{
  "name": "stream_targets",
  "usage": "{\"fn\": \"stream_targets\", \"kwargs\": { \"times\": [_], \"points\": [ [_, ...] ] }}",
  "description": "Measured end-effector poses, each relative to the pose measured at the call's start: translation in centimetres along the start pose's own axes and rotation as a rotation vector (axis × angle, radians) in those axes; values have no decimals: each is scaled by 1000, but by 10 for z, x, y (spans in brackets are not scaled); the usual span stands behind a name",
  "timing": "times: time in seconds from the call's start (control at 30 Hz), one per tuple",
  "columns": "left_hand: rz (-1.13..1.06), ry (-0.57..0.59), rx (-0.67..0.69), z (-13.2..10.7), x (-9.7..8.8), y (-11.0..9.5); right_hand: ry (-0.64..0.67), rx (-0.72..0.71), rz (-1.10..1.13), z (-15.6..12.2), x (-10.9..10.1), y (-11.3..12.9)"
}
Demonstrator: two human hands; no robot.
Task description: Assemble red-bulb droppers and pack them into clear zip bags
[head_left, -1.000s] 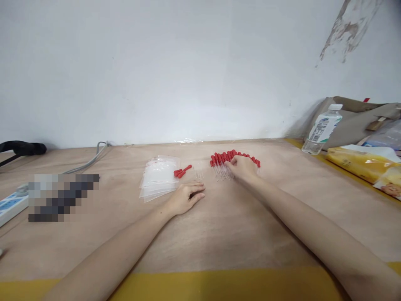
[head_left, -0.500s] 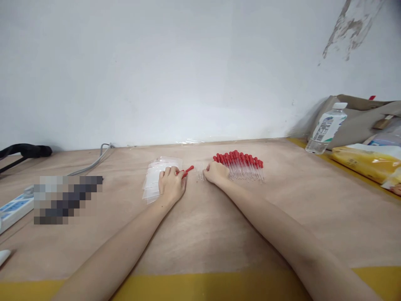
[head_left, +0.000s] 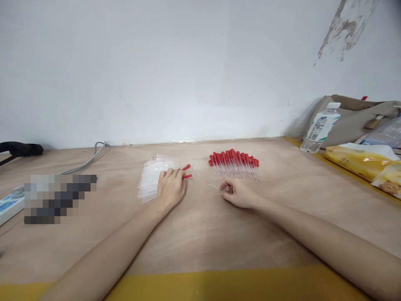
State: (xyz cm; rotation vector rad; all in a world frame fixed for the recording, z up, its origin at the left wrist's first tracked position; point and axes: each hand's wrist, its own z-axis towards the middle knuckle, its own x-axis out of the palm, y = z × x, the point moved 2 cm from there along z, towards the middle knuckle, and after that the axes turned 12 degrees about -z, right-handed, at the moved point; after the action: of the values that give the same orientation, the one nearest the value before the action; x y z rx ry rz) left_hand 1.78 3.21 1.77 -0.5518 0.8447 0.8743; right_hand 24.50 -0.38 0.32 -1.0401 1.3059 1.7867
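My left hand point(head_left: 171, 187) lies on the table with its fingers curled over a few loose red dropper bulbs point(head_left: 187, 172), right beside a stack of clear zip bags point(head_left: 149, 179). My right hand point(head_left: 235, 193) rests nearer to me, fingers pinched on a thin clear glass tube whose tip pokes out to the left point(head_left: 213, 186). Behind the right hand lies a row of several glass droppers with red bulbs point(head_left: 234, 164).
A white power strip point(head_left: 11, 203) and grey cable point(head_left: 84, 163) sit at the left, with a blurred patch beside them. At the right stand a water bottle point(head_left: 319, 127), a tan bag point(head_left: 354, 121) and a yellow packet point(head_left: 363, 163). The wall runs close behind the table.
My left hand moved forward onto the loose red bulbs. My right hand left the dropper row, reached toward the middle, then drew back toward me with a glass tube pinched in it.
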Motion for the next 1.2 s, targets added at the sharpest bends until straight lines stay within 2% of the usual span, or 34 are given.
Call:
{"fn": "stream_targets", "kwargs": {
  "times": [0.13,0.23,0.4,0.5,0.67,1.0,1.1,1.2],
  "points": [
    [-292,115,115,-13,0,-21,-110,4,9,-3,8,-7],
    [-477,171,72,-17,7,-25,-173,2,-35,0,16,-8],
    [-601,153,-9,-11,16,-21,-270,-54,-64,0,22,-9],
    [-700,124,-38,-10,15,-22,-318,-100,66,-5,18,-7],
    [-849,169,-94,-15,12,-29,-302,-225,233,-11,14,2],
    [-903,178,-44,-17,14,-33,-304,-323,174,-15,14,11],
    [-907,180,-30,-19,14,-32,-259,-331,184,-14,13,10],
    [-929,232,-33,-22,15,-32,-162,-331,219,-10,10,8]
  ]
}}
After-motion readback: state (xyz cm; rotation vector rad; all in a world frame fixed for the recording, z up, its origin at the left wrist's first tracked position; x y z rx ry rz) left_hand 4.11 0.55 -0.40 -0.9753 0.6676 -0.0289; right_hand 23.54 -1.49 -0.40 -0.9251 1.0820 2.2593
